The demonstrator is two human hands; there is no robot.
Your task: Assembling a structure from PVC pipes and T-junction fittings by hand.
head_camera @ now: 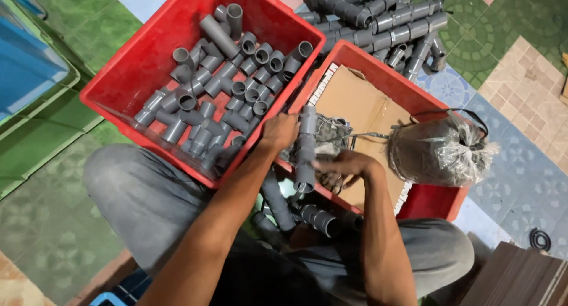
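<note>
Both forearms reach out over the lap, where the right hand (pixel 343 164) and left hand (pixel 278 131) close around an upright grey pipe assembly (pixel 306 146), seemingly light, stiff and smooth, best gripped at its thicker couplings, between two red crates (pixel 118 93).

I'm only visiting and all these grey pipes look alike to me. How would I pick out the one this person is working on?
Start at the red crate full of loose grey fittings, then go to its near right corner, where the two hands meet. The left hand grips the top and the right hand the lower end of a jointed grey pipe piece. It alone is held upright in the air; the others lie in heaps.
</note>
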